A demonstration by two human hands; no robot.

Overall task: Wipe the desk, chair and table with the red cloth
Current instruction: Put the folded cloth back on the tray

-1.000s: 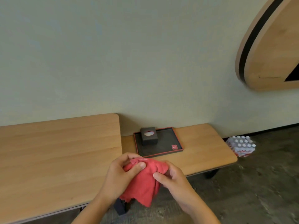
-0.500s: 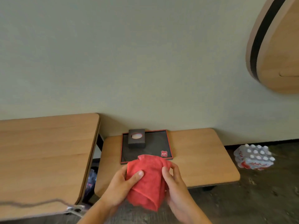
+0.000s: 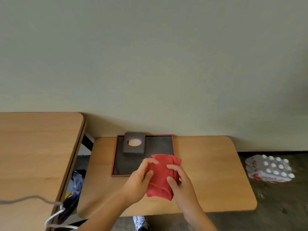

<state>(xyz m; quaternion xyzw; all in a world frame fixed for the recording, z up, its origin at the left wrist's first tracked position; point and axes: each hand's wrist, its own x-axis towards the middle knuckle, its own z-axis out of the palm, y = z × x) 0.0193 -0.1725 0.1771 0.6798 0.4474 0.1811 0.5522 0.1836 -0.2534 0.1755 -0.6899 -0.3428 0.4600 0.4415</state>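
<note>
The red cloth [image 3: 160, 177], folded into a rough rectangle, is held between both hands above the low wooden table [image 3: 208, 172]. My left hand [image 3: 139, 180] grips its left edge, thumb on top. On the right edge sits my right hand [image 3: 180, 180], fingers laid over the fabric. The taller wooden desk [image 3: 36, 155] fills the left side. No chair is in view.
A black tray with a red rim [image 3: 160, 144] lies at the back of the low table, with a dark tissue box [image 3: 133, 144] in its far left corner. A shrink-wrapped pack of bottles [image 3: 270, 169] stands on the floor at right. Cables [image 3: 33, 200] trail over the desk's edge, bags [image 3: 75, 185] in the gap.
The view has shifted right and closer to the low table. Both hands have carried the cloth forward over it, and the cloth has gone from bunched to flatter and folded.
</note>
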